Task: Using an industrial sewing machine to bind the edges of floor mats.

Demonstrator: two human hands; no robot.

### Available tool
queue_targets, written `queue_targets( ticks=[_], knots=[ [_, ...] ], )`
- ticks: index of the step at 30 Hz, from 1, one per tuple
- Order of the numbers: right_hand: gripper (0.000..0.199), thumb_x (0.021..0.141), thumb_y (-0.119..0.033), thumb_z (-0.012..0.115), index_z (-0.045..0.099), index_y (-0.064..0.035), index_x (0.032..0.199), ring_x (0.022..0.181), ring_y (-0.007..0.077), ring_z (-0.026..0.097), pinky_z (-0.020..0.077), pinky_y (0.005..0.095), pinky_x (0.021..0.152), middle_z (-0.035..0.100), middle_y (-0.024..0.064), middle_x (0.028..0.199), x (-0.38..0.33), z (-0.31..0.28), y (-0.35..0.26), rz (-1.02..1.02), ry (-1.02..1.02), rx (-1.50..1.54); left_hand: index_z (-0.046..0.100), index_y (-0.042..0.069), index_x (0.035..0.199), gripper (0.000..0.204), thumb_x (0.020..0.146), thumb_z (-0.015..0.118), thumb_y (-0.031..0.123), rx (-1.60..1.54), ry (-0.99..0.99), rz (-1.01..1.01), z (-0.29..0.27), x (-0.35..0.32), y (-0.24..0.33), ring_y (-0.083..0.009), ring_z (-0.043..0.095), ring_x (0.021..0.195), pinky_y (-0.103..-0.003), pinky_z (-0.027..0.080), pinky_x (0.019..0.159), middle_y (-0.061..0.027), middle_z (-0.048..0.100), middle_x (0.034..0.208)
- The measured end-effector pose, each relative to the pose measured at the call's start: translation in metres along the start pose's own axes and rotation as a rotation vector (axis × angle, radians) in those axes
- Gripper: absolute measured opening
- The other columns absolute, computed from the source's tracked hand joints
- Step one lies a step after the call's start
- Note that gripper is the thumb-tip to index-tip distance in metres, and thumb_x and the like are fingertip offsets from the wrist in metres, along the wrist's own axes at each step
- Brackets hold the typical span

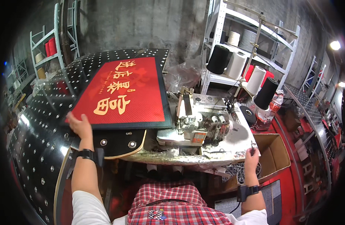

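Observation:
A red floor mat [138,101] with a dark border and gold lettering lies on the black ball-studded table, its right edge close to the sewing machine. My left hand [80,126] rests at the mat's near left corner, fingers spread and touching it. To the mat's right stands a grimy white overlock sewing machine [204,116] on a worn worktop. My right hand [252,159] is at the worktop's right edge, fingers closed round a small dark object [252,151] whose kind I cannot make out.
Black and white thread cones [256,79] stand behind the machine beside a metal shelf [251,20]. A cardboard box [279,152] stands below the worktop's right edge, next to a heap of grey trimmings [236,171]. The studded black table [37,138] stretches away leftward.

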State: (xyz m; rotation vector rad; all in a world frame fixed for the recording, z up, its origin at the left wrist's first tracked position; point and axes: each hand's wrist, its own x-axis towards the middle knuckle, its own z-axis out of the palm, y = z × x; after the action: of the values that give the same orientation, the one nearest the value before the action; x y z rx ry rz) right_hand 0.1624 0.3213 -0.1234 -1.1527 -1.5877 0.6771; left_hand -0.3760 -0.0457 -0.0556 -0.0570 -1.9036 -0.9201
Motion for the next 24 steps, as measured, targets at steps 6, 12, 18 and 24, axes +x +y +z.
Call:
queue_targets(
  ticks=[6,12,18,24],
  knots=[
    [0.015,0.080,-0.013,0.053,0.047,-0.0015,0.088,0.060,0.0066,0.043,0.0378,0.0212,0.053,0.050,0.0011,0.073,-0.053,0.083,-0.066,0.095,-0.417,0.238,0.053,0.005,0.106,0.042,0.068,0.059,0.021,-0.514,-1.167,0.701,-0.018,-0.071,0.121,-0.0295,0.045,0.107,-0.036,0.034,0.092,-0.0173,0.050,0.112],
    [0.023,0.082,-0.021,0.054,0.047,-0.0020,0.094,0.053,0.0053,0.044,0.0383,0.0200,0.047,0.052,0.0024,0.073,-0.086,0.153,-0.122,0.194,-0.754,0.434,0.051,0.008,0.110,0.042,0.069,0.056,0.019,-0.366,-1.027,1.062,0.009,-0.145,0.173,-0.0313,0.041,0.109,-0.041,0.034,0.091,-0.0137,0.043,0.121],
    [0.022,0.084,-0.025,0.049,0.047,-0.0036,0.089,0.048,0.0071,0.042,0.0346,0.0212,0.042,0.050,0.0032,0.066,-0.090,0.183,-0.158,0.292,-0.886,0.458,0.053,0.008,0.107,0.037,0.070,0.053,0.013,-0.268,-1.076,0.962,0.029,-0.149,0.189,-0.0269,0.049,0.084,-0.038,0.041,0.076,-0.0089,0.053,0.097],
    [0.045,0.083,-0.052,0.039,0.047,-0.0082,0.077,0.039,0.0098,0.029,0.0232,0.0224,0.036,0.038,-0.0012,0.052,-0.074,0.219,-0.176,0.795,-1.010,0.751,0.053,0.009,0.105,0.035,0.070,0.054,0.010,-0.533,-0.824,0.786,0.019,-0.137,0.190,-0.0246,0.049,0.077,-0.035,0.043,0.069,-0.0060,0.052,0.086]
  ],
)
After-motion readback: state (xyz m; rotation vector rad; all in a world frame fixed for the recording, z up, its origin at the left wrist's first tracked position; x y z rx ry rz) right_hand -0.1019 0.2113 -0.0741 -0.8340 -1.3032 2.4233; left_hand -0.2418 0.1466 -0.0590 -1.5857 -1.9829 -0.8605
